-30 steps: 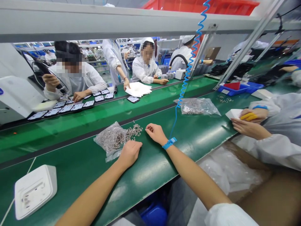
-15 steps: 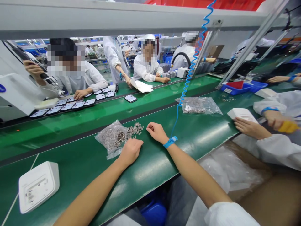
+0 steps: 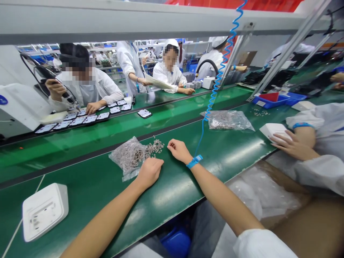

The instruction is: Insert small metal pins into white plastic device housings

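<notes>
My left hand (image 3: pixel 151 172) rests on the green bench with its fingers curled closed, beside a clear plastic bag (image 3: pixel 126 156) of small metal parts. From the mouth of that bag a loose pile of small metal parts (image 3: pixel 155 147) spills toward my hands. To the right of the pile is my right hand (image 3: pixel 178 149), its fingers curled in and a blue wrist strap (image 3: pixel 194 161) on the wrist. What either hand holds, if anything, is hidden inside the fingers. A white plastic housing (image 3: pixel 44 213) with slots sits at the left of the bench.
A second bag of metal parts (image 3: pixel 223 120) lies farther back. From above hangs a blue coiled cord (image 3: pixel 215 86). At the right, a co-worker's hands hold a white housing (image 3: pixel 275 132) near blue trays (image 3: pixel 268 102). Beyond my bench, a green conveyor (image 3: pixel 113 128) carries a flat unit (image 3: pixel 144 113).
My hands stay where they were. The flat unit has shifted left on the conveyor. Across the line, a person lifted papers; the co-worker at right no longer shows the yellow tool.
</notes>
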The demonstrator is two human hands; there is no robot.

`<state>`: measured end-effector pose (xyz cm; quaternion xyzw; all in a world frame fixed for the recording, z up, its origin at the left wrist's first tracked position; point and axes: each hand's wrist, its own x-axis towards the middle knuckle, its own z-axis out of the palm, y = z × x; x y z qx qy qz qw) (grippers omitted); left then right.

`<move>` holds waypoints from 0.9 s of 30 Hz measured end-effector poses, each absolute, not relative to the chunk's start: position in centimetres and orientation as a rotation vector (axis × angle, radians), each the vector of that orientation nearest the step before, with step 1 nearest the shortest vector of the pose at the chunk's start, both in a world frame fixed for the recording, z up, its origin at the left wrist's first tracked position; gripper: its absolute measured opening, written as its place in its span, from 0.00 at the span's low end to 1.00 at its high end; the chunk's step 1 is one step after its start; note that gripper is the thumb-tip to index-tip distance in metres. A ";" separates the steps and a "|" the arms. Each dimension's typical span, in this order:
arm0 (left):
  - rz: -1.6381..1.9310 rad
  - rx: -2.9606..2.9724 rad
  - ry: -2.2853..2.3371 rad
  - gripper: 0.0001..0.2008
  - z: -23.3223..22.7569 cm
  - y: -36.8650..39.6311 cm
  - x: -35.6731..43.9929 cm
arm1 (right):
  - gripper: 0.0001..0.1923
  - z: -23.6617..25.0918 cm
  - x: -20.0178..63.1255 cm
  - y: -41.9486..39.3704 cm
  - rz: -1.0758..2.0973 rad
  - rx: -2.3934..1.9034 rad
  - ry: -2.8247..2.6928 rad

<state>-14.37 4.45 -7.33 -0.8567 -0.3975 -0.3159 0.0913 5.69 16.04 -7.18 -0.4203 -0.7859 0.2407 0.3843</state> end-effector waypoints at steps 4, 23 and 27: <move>-0.947 -2.546 -1.175 0.11 -7.2 4.4 -14.3 | 0.05 -7.2 5.7 16.0 0.611 -1.069 -2.005; -0.907 -2.546 -1.168 0.14 -7.9 4.9 -14.7 | 0.04 -7.1 5.7 16.1 0.678 -1.086 -1.913; -0.856 -2.561 -1.222 0.13 -7.4 4.5 -14.4 | 0.05 -6.8 6.0 15.8 0.746 -1.097 -1.821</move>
